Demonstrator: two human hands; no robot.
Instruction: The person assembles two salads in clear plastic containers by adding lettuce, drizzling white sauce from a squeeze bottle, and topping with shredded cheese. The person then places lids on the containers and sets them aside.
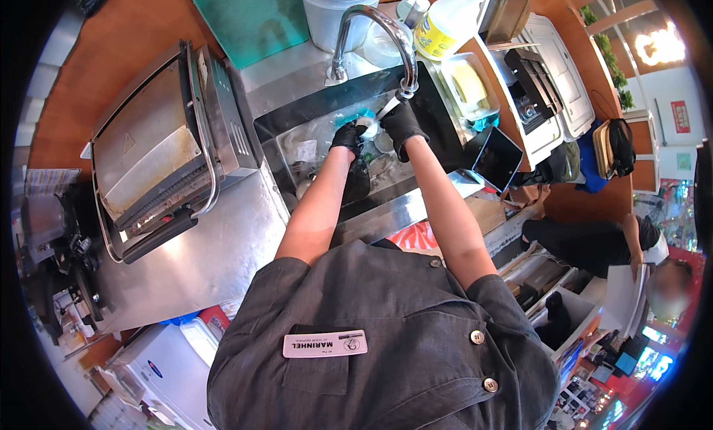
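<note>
Well left of both hands a contact grill [160, 144] sits shut on the steel counter [215, 259], clear of the splash. In the sink [297, 144], the gloved left hand [347, 138] curls its fingers around a small white dish [366, 125], holding it just under the curved tap [375, 29] so water would fall on it. Touching that dish from the right, the gloved right hand [401, 122] has its fingers closed on a pale, thin thing, perhaps a cloth or scraper; I cannot tell which. Below the fingers, more dishes lie blurred in the basin. Right of the fingers a yellow sponge [468, 85] rests in a tray, and a soap bottle [445, 21] stands within reach. A co-worker's hands [639, 263] are partly hidden by paper.
</note>
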